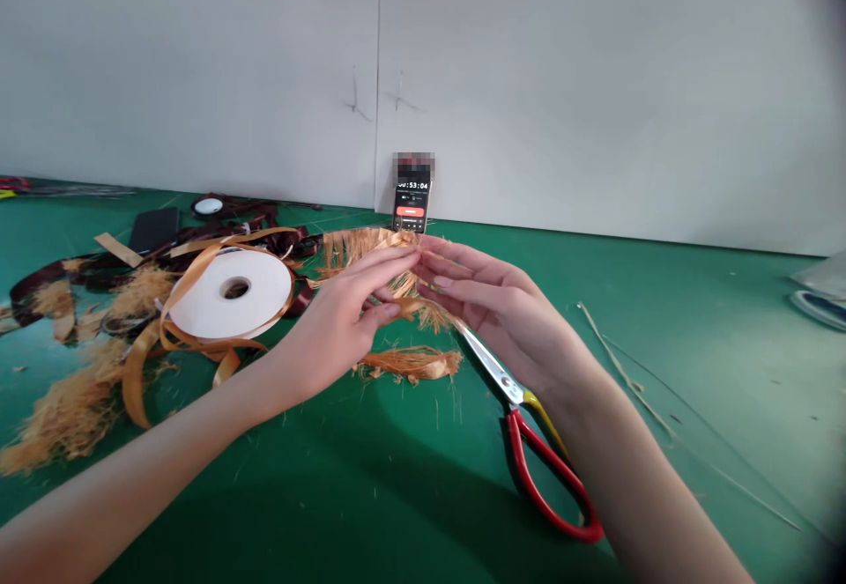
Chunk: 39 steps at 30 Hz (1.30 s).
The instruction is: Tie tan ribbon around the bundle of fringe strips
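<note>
My left hand (344, 306) is closed, its thumb and fingers pinching a frayed golden-orange ribbon (344, 247) whose threads hang loose like a fringe. My right hand (512, 315) meets it at the fingertips and pinches the same ribbon; the exact grip is partly hidden behind the fingers. Below both hands, a fringed bundle of orange ribbon (419, 362) lies on the green table (397, 496). Scissors with red handles (529, 469) rest beside and partly under my right wrist, blades pointing toward the ribbon.
To the left sits a white ribbon spool (198, 302) with loose orange ribbon around it. Piles of orange thread fluff (72, 408) and dark brown ribbon (40, 280) surround it. A phone with a timer (411, 196) leans on the white wall (561, 82). Thin wires (627, 377) lie at right.
</note>
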### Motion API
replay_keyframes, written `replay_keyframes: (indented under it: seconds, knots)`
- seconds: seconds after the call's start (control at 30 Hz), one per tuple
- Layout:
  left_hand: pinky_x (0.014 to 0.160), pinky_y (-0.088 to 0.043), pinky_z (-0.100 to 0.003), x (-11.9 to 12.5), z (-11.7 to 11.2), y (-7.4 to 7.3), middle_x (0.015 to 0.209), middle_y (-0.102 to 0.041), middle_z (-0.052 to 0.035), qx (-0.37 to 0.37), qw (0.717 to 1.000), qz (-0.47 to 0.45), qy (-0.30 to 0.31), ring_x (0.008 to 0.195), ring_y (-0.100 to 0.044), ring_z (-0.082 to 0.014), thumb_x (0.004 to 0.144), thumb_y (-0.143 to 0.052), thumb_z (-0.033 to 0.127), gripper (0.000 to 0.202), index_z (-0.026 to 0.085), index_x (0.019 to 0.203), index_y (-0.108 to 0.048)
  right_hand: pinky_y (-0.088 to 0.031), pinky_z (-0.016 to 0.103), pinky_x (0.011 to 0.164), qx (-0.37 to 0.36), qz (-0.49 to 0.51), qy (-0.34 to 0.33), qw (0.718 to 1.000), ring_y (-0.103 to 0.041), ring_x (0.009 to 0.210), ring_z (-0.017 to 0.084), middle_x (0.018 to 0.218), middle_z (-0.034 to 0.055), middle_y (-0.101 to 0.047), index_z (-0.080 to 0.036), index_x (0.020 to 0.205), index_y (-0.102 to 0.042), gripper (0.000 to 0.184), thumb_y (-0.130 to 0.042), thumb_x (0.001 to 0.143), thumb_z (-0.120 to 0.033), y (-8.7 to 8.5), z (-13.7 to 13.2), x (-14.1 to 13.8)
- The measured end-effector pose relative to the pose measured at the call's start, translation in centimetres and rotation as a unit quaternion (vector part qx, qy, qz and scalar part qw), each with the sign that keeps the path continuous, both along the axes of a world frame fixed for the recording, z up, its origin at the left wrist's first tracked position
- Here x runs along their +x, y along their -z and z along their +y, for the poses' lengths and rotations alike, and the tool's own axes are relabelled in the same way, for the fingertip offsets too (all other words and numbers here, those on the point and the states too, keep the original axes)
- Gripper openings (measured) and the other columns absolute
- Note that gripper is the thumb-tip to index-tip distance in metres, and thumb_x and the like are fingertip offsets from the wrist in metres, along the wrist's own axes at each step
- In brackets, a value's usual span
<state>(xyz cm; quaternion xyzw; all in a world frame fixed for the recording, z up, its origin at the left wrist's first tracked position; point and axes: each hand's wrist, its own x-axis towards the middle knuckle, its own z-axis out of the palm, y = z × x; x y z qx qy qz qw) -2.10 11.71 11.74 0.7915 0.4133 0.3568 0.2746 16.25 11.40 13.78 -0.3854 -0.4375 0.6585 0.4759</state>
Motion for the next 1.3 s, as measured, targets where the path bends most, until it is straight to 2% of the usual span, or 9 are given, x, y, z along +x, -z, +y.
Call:
replay_keyframes:
  seconds: [0.23,0.53,0.63,0.73,0.87,0.97,1.03,1.17,1.3]
  knots:
    - [0.105,-0.048,-0.031,0.3,-0.4,0.0,0.140,-0.055,-0.0059,0.028,0.999,0.039,0.016,0.125,-0.053,-0.0178,0.088,-0.049,0.000,0.046,0.015,0.131,-0.055,-0.049,0.032,0.086,-0.006,-0.090,0.107,0.990,-0.068,0.091,0.017,0.093,0.0051,-0.076,-0.018,0.085,-0.077,0.016,-0.070,0.071,-0.015,0.2,0.2,0.4]
    - [0.100,-0.050,-0.029,0.2,-0.5,0.1,0.139,-0.055,-0.0039,0.003,0.999,0.043,0.022,0.112,-0.061,-0.0146,0.086,-0.047,-0.003,0.050,0.019,0.131,-0.055,-0.040,0.036,0.083,0.070,-0.213,0.199,0.954,-0.059,0.084,0.017,0.075,0.0026,-0.070,-0.021,0.057,-0.070,0.013,-0.063,0.068,-0.020,0.1,0.7,1.3]
    - [0.095,-0.053,-0.028,0.0,-0.3,0.2,0.143,-0.052,-0.0025,-0.005,0.999,0.040,0.021,0.104,-0.064,-0.0130,0.087,-0.048,-0.001,0.051,0.022,0.132,-0.054,-0.039,0.036,0.080,0.089,-0.197,0.236,0.947,-0.057,0.084,0.017,0.077,0.0006,-0.066,-0.023,0.060,-0.065,0.011,-0.059,0.069,-0.020,0.4,1.0,1.5]
    - [0.090,-0.054,-0.026,-0.1,-0.2,0.0,0.143,-0.052,-0.0023,-0.012,0.999,0.030,0.023,0.099,-0.065,-0.0122,0.087,-0.051,0.001,0.049,0.023,0.131,-0.055,-0.039,0.036,0.088,0.117,-0.208,0.254,0.937,-0.056,0.102,0.019,0.092,0.0005,-0.066,-0.024,0.080,-0.068,0.014,-0.068,0.066,-0.020,0.7,1.2,1.1]
    - [0.083,-0.056,-0.023,0.0,-0.3,-0.3,0.142,-0.052,-0.0030,-0.024,0.999,0.018,0.026,0.090,-0.065,-0.0106,0.087,-0.055,0.003,0.046,0.021,0.129,-0.056,-0.044,0.036,0.092,0.167,-0.227,0.155,0.947,-0.059,0.108,0.020,0.111,0.0031,-0.068,-0.022,0.098,-0.068,0.036,-0.078,0.063,-0.022,1.0,1.3,0.4]
    - [0.079,-0.056,-0.022,-0.1,-0.4,-0.4,0.139,-0.054,-0.0012,-0.032,0.999,0.014,0.029,0.083,-0.064,-0.0085,0.087,-0.056,0.005,0.046,0.025,0.128,-0.056,-0.051,0.036,0.081,0.141,-0.201,0.061,0.967,-0.067,0.085,0.018,0.091,0.0042,-0.073,-0.019,0.093,-0.071,0.030,-0.080,0.065,-0.025,1.2,1.4,0.5]
    - [0.080,-0.055,-0.022,-0.1,-0.5,-0.3,0.139,-0.053,-0.0003,-0.038,0.999,0.005,0.027,0.083,-0.064,-0.0081,0.087,-0.058,0.007,0.043,0.026,0.125,-0.057,-0.052,0.035,0.076,0.123,-0.187,0.066,0.972,-0.067,0.075,0.017,0.079,0.0038,-0.074,-0.018,0.085,-0.073,0.023,-0.081,0.066,-0.027,1.3,1.4,0.8]
    - [0.082,-0.056,-0.027,-0.3,-0.3,-0.4,0.130,-0.060,-0.0014,-0.085,0.996,-0.005,-0.002,0.088,-0.067,-0.0121,0.086,-0.062,0.015,0.033,0.026,0.117,-0.060,-0.051,0.031,0.081,0.149,-0.136,0.134,0.970,-0.065,0.079,0.014,0.082,0.0020,-0.072,-0.019,0.078,-0.071,0.015,-0.080,0.068,-0.025,1.1,1.8,1.9]
    - [0.080,-0.058,-0.031,-0.3,0.2,-0.6,0.112,-0.071,-0.0032,-0.147,0.989,-0.031,-0.015,0.093,-0.069,-0.0175,0.085,-0.063,0.019,0.029,0.023,0.114,-0.060,-0.048,0.029,0.086,0.124,-0.007,0.082,0.989,-0.063,0.085,0.012,0.079,-0.0030,-0.062,-0.022,0.074,-0.064,0.008,-0.071,0.075,-0.017,0.3,2.3,3.0]
